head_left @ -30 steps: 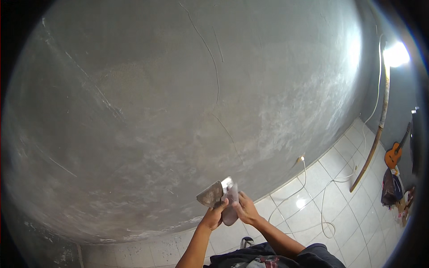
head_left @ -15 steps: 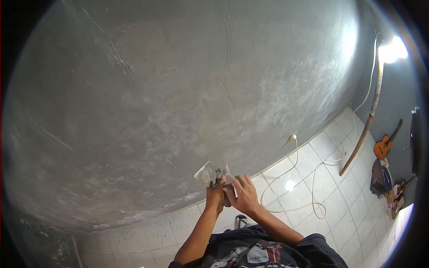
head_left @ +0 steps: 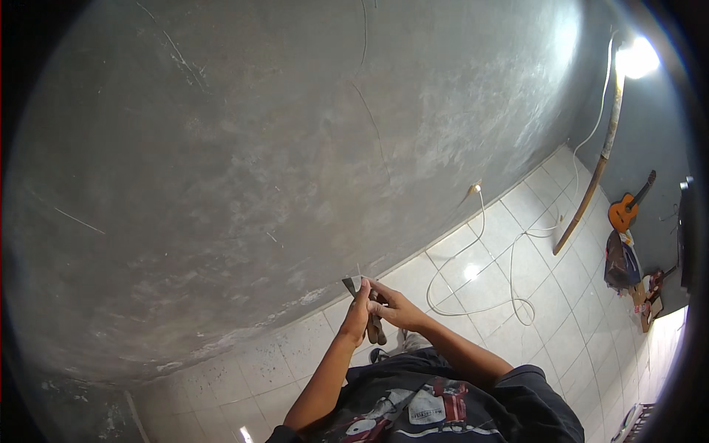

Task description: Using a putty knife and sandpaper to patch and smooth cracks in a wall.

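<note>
Since half a second ago, the leftmost blade of the two scrapers [head_left: 377, 334] has turned from showing its broad face to standing nearly edge-on, and the grey wall [head_left: 244, 162] sits higher in view. Chalky patches and thin cracks mark that wall. Along its foot runs the white tiled floor [head_left: 550, 295]. Below, the person wears a dark printed shirt [head_left: 421, 402]. At the right, a long pole [head_left: 602, 162] slants down from a bright lamp [head_left: 639, 57]; a pale cable [head_left: 484, 311] loops over the tiles, and an orange guitar [head_left: 624, 214] stands beyond. Both hands meet just above the shirt: the left hand [head_left: 357, 317] is wrapped round the scrapers, handles pointing down between the palms; the right hand [head_left: 401, 311] touches them, its grip unclear.
</note>
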